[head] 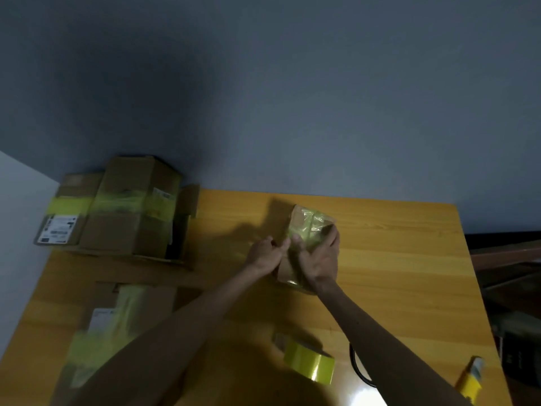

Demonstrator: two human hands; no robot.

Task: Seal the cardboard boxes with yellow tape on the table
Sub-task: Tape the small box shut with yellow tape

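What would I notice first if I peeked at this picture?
First you'd spot the left hand and right hand in the middle of the yellow table, holding a small box wrapped in shiny yellow tape. Nearer the person, a bright tape roll lies on the table. Taped boxes are piled at the far left corner.

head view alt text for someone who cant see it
The left hand and right hand hold a small cardboard box wrapped in yellow tape on a wooden table. A yellow tape roll lies nearer the person, and taped boxes sit at the left.
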